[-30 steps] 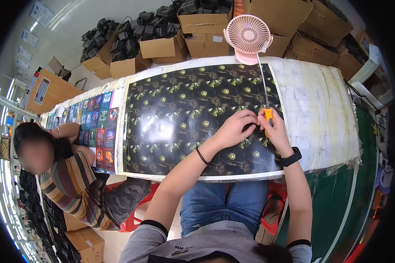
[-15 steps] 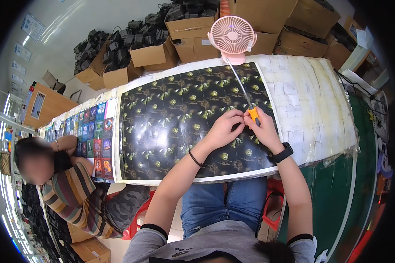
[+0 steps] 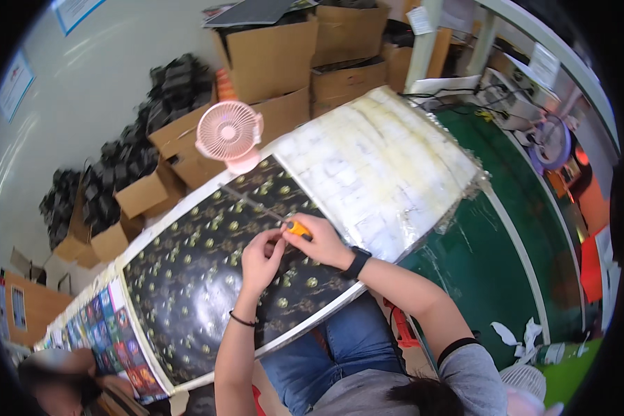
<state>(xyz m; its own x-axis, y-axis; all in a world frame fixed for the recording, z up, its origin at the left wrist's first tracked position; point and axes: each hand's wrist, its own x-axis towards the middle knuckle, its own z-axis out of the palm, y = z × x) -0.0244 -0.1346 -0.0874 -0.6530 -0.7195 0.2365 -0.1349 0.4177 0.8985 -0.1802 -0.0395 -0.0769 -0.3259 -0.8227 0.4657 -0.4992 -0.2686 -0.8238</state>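
My right hand (image 3: 319, 244) is closed on the orange-and-black handle (image 3: 299, 229) of a screwdriver-like tool. Its long thin metal shaft (image 3: 249, 201) points away over a black printed sheet (image 3: 208, 298) with a gold-green pattern. My left hand (image 3: 260, 260) has its fingers curled and pinched against the right thumb; whatever they hold is hidden. Both hands are above the sheet, which lies on a padded, plastic-wrapped table top (image 3: 381, 166).
A pink fan (image 3: 228, 132) stands at the far edge; cardboard boxes (image 3: 263, 59) with black items lie beyond. A colourful card sheet (image 3: 111, 333) is at left, near a person (image 3: 55, 388). At right are a green surface (image 3: 464, 243), cables and a metal frame (image 3: 423, 48).
My view has swung toward the right, bringing more of the green surface and frame into sight. The tool's shaft slants further left relative to my hands, which remain close together.
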